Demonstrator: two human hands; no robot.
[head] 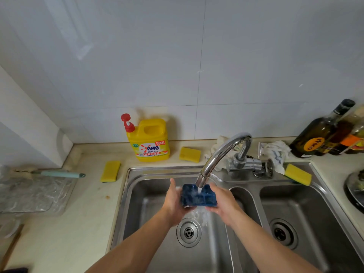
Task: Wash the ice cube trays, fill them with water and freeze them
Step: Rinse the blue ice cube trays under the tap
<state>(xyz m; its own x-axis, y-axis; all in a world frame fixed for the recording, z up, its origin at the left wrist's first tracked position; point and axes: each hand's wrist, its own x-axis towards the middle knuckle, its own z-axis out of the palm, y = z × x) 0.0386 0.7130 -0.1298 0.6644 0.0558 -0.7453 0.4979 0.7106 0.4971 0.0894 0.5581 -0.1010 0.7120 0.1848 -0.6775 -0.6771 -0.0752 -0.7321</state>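
Ice cube tray (199,196) between your left hand (175,201) and right hand (223,203), each gripping one end. Light, wet, likely slippery: grip it firmly by both ends.

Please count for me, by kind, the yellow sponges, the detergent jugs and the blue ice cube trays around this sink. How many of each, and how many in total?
Yellow sponges: 3
Detergent jug: 1
Blue ice cube tray: 1
Total: 5
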